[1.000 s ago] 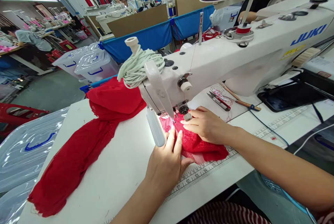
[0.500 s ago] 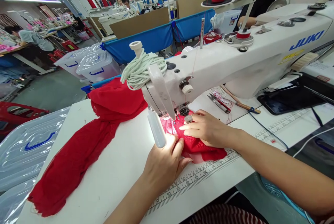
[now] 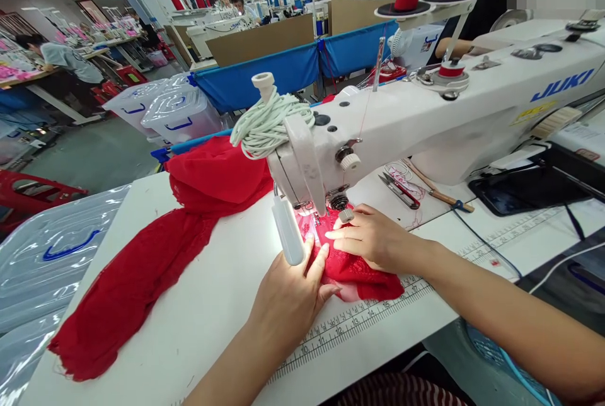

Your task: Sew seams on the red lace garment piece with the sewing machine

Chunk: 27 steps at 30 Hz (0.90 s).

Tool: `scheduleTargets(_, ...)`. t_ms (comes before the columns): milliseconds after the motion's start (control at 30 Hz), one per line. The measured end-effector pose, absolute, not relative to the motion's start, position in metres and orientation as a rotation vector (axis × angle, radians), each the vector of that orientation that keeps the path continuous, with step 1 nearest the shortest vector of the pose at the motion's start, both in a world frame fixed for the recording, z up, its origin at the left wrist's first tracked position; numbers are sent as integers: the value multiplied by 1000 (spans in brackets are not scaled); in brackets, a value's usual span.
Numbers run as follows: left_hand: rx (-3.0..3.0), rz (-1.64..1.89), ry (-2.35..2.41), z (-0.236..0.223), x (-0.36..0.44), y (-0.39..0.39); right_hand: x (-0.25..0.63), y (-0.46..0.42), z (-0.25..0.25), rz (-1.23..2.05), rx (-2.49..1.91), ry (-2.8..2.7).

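A piece of red lace fabric [image 3: 362, 273] lies under the needle of a white sewing machine [image 3: 378, 135], lit by a small lamp [image 3: 288, 232]. On its left edge rests my left hand [image 3: 288, 286], index and middle fingers stretched toward the presser foot and thumb apart, so it is open. From the right, my right hand [image 3: 375, 239] lies on the lace with its fingers extended, close to the needle and also open. Part of the fabric is hidden beneath both hands. More red fabric [image 3: 146, 286] stretches in a long strip across the table's left side.
Right of the needle lie thread snips [image 3: 401, 190] and a wooden-handled tool [image 3: 444, 197]. A dark tablet [image 3: 515, 191] sits beneath the machine arm. Printed ruler marks [image 3: 359, 324] run along the table [image 3: 227, 292]. Clear plastic boxes [image 3: 61, 267] stand at left. Co-workers sit in the background.
My left fingers bent closer to the lamp, then stretched out again on the lace. The lace's right end has drawn in slightly toward the needle. My right hand stays on the fabric; the view shifted slightly.
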State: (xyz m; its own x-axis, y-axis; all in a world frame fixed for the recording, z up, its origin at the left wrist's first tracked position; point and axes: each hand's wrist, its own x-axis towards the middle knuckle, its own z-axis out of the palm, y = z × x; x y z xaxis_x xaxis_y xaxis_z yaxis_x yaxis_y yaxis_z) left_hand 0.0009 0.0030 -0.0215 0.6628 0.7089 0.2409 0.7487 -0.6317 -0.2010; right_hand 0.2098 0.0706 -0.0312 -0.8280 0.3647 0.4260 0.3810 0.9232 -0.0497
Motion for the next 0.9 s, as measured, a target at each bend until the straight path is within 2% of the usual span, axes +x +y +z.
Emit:
scheduleTargets(500,-2543,-167,-1169,-16,2,3,210,70,-30,-114,-579,-2664)
scheduleTargets(700,-2624,-48,-1213,-4,-4,4,206,70,-34,-112,-540,-2691)
scheduleTargets(900,-2612,-143,-1205,-10,-1,3,208,72,-31,-120,-559,-2648)
